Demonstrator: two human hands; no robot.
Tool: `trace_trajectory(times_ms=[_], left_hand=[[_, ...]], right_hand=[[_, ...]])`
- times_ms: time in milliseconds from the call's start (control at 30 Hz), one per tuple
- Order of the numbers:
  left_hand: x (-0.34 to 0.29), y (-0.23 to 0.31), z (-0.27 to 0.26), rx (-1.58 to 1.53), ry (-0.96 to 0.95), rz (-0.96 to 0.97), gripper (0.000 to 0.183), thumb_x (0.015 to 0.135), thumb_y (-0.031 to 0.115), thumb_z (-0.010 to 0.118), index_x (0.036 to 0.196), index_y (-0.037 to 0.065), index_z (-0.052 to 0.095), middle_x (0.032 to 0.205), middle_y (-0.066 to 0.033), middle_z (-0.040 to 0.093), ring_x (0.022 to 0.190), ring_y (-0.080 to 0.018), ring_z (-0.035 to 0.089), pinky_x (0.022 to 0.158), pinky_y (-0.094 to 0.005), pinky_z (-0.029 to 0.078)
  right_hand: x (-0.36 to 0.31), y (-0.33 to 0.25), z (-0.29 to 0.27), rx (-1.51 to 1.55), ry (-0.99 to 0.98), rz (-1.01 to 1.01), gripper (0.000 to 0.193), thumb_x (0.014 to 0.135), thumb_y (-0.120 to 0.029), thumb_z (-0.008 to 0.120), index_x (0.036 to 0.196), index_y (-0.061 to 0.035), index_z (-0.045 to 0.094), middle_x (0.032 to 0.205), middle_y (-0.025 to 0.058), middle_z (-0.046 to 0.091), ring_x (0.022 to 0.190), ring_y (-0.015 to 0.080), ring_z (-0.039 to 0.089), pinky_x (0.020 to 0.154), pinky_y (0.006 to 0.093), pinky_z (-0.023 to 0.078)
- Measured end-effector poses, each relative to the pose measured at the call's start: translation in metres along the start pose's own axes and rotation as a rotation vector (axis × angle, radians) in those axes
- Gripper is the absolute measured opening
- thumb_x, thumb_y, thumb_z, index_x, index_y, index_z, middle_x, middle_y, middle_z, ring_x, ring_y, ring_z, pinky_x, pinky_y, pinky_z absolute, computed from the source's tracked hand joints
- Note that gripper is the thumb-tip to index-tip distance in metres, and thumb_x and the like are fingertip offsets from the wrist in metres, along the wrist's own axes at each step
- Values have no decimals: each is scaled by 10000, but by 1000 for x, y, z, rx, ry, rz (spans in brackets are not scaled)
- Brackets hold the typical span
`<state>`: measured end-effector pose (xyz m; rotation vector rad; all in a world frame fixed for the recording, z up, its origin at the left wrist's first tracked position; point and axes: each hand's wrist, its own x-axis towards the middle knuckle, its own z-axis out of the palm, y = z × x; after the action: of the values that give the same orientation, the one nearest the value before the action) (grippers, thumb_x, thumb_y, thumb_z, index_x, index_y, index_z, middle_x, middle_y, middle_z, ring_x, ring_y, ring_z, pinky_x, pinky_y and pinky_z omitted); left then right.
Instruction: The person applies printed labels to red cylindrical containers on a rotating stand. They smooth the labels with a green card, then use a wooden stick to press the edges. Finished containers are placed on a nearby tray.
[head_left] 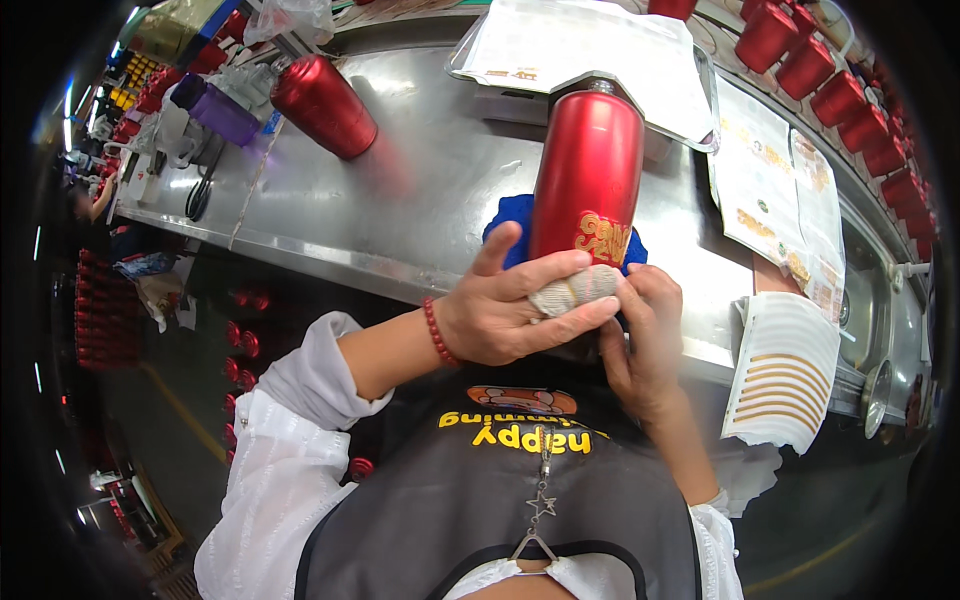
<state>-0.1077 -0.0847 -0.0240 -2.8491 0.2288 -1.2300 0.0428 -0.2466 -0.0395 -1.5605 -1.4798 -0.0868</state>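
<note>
A glossy red metal bottle [588, 165] lies on a blue cloth [512, 214], its base toward me and its neck resting in a dark angled holder. Gold ornamental lettering [602, 236] marks its side near the base. My left hand [505, 305] reaches across in front of the base, thumb raised and fingers stretched out. A beige knitted cover [575, 291] wraps one of its fingers. Close to those fingertips, my right hand [645, 335] has its fingers curled in a pinch beside the base. Whatever lies between them, if anything, is hidden.
Another red bottle [325, 106] stands left on the steel table [430, 150], near a purple bottle [215, 110] and black scissors [200, 195]. Decal sheets [765, 190] lie right; a gold-striped sheet [785, 375] overhangs the edge. White sheets fill a tray [712, 100] behind. Red bottles [838, 97] line the far right.
</note>
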Motion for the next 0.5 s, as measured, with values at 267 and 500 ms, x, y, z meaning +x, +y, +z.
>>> trace_trajectory(times_ms=[267, 500], left_hand=[[-48, 7, -2, -52, 18, -337, 348, 903, 132, 665, 1235, 217, 723, 1164, 21, 741, 1276, -165, 579, 1265, -489, 64], [-16, 0, -10, 4, 17, -67, 355, 914, 162, 639, 1255, 242, 700, 1151, 37, 740, 1208, -152, 592, 1266, -500, 84]], right_hand=[[-1, -4, -8, -46, -32, 73, 606, 803, 102, 655, 1390, 15, 534, 1313, 231, 549, 1197, 377, 547, 981, 441, 482], [4, -6, -27, 454, 289, 538, 404, 1011, -35, 545, 1405, 43, 500, 1259, 175, 661, 1095, 174, 648, 898, 294, 528]])
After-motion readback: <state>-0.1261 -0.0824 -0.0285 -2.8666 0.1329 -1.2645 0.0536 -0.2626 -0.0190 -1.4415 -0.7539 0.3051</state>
